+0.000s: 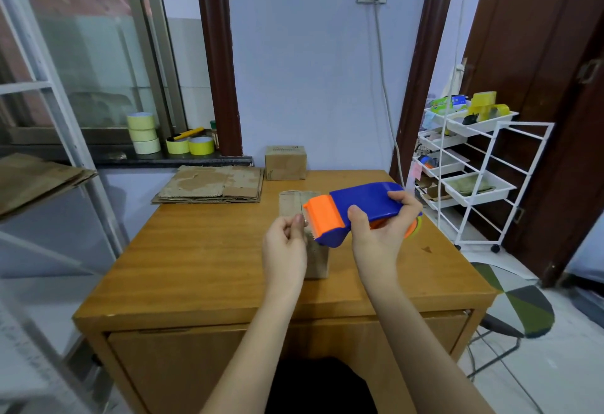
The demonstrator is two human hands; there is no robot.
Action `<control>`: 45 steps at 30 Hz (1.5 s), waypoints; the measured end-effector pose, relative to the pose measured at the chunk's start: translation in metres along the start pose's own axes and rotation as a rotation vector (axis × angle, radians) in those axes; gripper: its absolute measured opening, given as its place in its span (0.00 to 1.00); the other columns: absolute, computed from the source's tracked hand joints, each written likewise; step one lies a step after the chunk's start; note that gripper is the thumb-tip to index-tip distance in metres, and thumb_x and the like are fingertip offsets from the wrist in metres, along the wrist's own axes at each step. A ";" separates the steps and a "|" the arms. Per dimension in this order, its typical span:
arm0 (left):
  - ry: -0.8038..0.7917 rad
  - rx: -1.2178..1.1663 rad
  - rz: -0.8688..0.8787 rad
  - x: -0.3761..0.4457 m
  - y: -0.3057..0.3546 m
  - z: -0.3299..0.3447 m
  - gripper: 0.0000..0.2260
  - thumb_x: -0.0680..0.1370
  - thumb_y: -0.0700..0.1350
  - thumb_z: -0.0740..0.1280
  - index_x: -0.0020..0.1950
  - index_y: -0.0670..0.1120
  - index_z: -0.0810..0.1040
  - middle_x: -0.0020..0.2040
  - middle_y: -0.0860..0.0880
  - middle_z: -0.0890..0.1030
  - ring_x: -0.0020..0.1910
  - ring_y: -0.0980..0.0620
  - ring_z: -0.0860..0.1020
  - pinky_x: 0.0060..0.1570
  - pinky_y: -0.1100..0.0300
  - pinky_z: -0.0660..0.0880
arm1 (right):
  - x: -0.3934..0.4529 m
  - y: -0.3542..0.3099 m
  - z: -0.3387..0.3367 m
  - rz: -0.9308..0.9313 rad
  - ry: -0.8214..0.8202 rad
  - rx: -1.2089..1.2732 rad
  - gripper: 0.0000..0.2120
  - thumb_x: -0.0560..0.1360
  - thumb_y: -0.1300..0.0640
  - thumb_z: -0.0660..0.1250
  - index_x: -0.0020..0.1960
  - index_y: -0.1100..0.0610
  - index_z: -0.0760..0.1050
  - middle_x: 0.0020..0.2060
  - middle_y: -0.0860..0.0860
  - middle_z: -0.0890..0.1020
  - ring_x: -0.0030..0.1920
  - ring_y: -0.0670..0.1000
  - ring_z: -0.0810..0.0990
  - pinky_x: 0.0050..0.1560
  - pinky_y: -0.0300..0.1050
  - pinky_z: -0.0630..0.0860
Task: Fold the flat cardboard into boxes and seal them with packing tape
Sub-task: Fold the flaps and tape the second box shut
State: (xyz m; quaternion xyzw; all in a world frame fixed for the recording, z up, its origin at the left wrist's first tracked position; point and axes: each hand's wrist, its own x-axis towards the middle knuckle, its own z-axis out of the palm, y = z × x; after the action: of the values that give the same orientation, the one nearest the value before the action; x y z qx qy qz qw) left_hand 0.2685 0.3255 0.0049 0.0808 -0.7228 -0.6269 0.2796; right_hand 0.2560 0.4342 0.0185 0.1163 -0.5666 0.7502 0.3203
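Centrally, a blue and orange tape dispenser (356, 210) is held above a small cardboard box (305, 233) on the wooden tabletop (196, 266). The right hand (382, 230) grips its body, fingers curled around it, forearm reaching forward. The left hand (286, 246) pinches the tape end at the orange blade. Flat cardboard sheets (212, 184) and a folded box (285, 162) lie at the tabletop's far edge.

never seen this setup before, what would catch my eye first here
The blue and orange tape dispenser, gripped by the right hand above the wooden table, stands out first. The left hand pinches at its orange end, over a small cardboard box. Yellow tape rolls sit on the windowsill, far left.
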 end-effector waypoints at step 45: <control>-0.018 0.400 -0.008 0.051 -0.028 -0.055 0.18 0.79 0.54 0.62 0.36 0.43 0.74 0.29 0.50 0.72 0.30 0.51 0.70 0.32 0.58 0.64 | 0.028 0.013 -0.045 -0.124 0.091 -0.152 0.24 0.65 0.61 0.66 0.56 0.48 0.60 0.52 0.42 0.64 0.44 0.27 0.71 0.41 0.26 0.71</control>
State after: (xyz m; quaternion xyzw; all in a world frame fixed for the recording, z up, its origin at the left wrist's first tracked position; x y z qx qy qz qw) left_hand 0.2477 0.2487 -0.0030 0.1322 -0.8350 -0.4725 0.2491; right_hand 0.2352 0.4832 0.0084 0.0923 -0.5984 0.6885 0.3993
